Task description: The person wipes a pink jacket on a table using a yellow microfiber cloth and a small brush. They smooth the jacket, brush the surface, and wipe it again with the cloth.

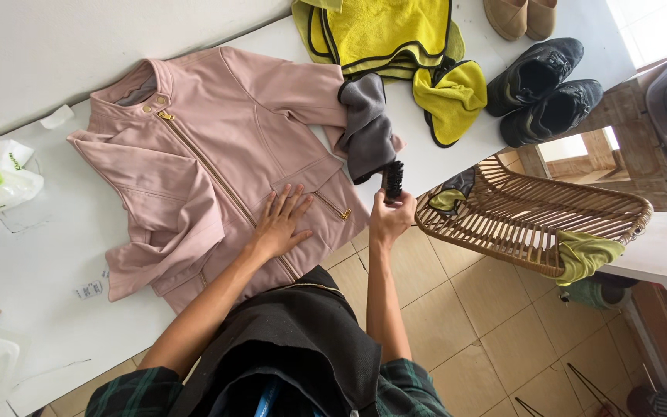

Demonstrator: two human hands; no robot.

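While the pink jacket [218,162] lies spread flat on the white worktop [48,255] in the centre-left of the head view, the left hand [281,220] rests on its lower front with fingers released and splayed, just beside the gold zip. The right hand [391,216], right of the jacket's hem at mid-frame, is clenched around the handle of a small black brush [393,180], bristle head pointing up the frame. A grey cloth [366,127] lies over the jacket's sleeve just above the brush. Yellow towels [395,38] sit at the top centre, black shoes [546,89] at the upper right, and a rattan basket [534,216] stands right of the brush hand.
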